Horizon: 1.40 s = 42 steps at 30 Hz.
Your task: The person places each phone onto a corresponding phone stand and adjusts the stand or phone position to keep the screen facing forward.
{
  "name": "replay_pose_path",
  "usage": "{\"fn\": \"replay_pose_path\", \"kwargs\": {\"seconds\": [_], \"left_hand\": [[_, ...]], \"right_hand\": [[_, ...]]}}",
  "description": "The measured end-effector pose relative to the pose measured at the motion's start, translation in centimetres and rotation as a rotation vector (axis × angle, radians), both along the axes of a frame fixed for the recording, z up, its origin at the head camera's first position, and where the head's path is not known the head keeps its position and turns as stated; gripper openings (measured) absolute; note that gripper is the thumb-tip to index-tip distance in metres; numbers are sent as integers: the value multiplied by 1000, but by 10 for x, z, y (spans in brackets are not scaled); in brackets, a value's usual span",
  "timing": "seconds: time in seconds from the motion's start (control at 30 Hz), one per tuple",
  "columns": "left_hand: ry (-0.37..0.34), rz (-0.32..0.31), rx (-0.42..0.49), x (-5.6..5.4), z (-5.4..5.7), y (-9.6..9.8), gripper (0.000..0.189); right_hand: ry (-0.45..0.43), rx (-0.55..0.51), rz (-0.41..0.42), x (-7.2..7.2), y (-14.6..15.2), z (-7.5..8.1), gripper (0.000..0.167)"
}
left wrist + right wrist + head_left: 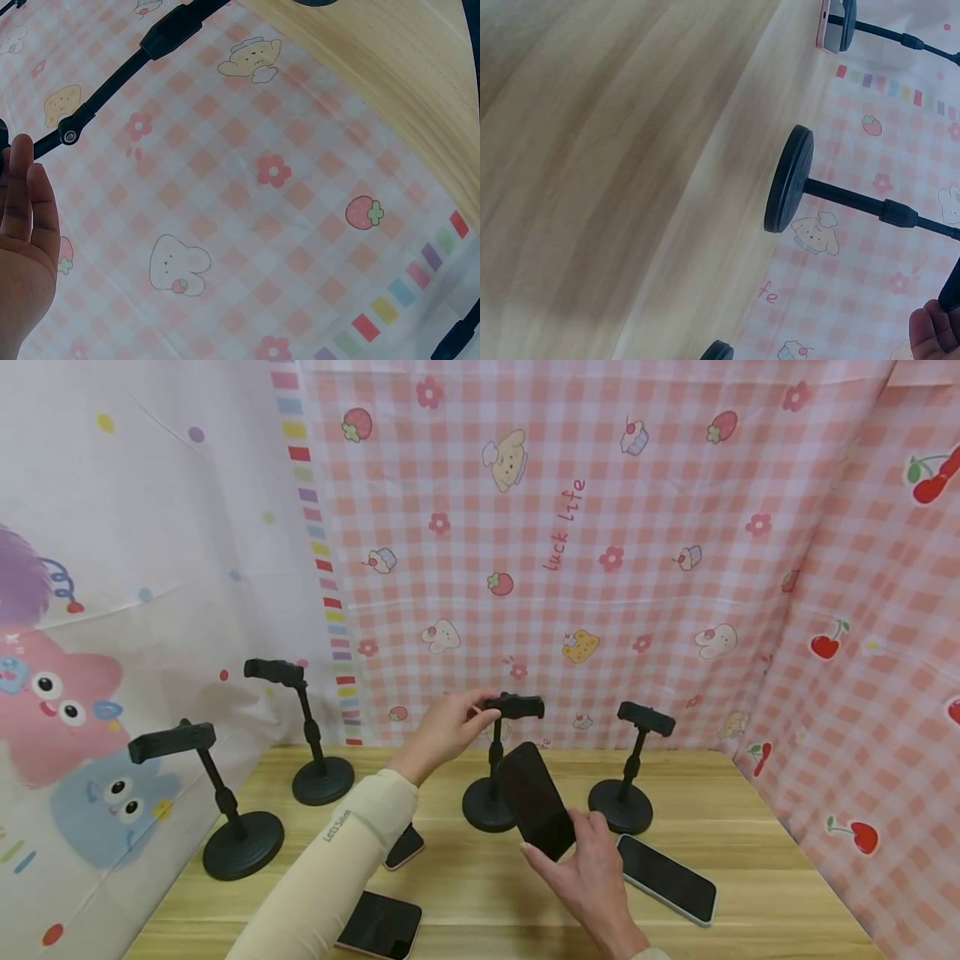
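Note:
With its thumb and fingers, my left hand [450, 727] pinches the left end of the clamp head [521, 706] on the middle phone stand [491, 806]. That black stand is upright on its round base. Its jointed pole [112, 94] runs up from the left hand's fingertips in the left wrist view. Lower and to the right, my right hand [588, 877] grips a dark smartphone [536, 802] by its lower end. The phone is raised and tilted in front of the stand's base. Only its dark edge [952, 289] shows in the right wrist view.
Two more phone stands [243, 847] [322, 781] stand at left, another [621, 806] at right. A light-edged phone [667, 881] lies at right. Two phones [382, 927] [405, 847] lie near the left sleeve, partly hidden. Patterned curtains [600, 527] rise behind the wooden table [472, 893].

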<state>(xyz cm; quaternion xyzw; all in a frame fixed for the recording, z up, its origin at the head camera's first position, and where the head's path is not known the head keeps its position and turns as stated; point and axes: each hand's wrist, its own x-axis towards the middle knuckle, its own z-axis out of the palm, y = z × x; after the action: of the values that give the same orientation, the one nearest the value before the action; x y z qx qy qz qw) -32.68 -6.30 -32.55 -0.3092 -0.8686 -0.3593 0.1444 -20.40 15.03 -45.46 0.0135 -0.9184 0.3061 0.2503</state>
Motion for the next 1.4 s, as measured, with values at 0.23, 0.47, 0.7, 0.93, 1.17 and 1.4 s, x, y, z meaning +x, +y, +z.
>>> {"fn": "replay_pose_path", "kwargs": {"seconds": [0.23, 0.47, 0.7, 0.93, 1.17, 1.4], "left_hand": [[13, 2, 7, 0, 0, 1, 30], [17, 11, 7, 0, -1, 1, 30], [12, 20, 13, 0, 0, 2, 29], [-5, 23, 9, 0, 0, 4, 30], [-14, 48, 0, 1, 0, 6, 28], [13, 51, 6, 2, -2, 7, 25]], "right_hand": [[52, -47, -7, -3, -7, 6, 73], [99, -84, 17, -8, -12, 13, 73], [122, -121, 25, -15, -18, 20, 75], [150, -151, 28, -21, -23, 26, 73], [182, -176, 33, -25, -29, 32, 73], [156, -214, 29, -28, -33, 40, 72]]}}
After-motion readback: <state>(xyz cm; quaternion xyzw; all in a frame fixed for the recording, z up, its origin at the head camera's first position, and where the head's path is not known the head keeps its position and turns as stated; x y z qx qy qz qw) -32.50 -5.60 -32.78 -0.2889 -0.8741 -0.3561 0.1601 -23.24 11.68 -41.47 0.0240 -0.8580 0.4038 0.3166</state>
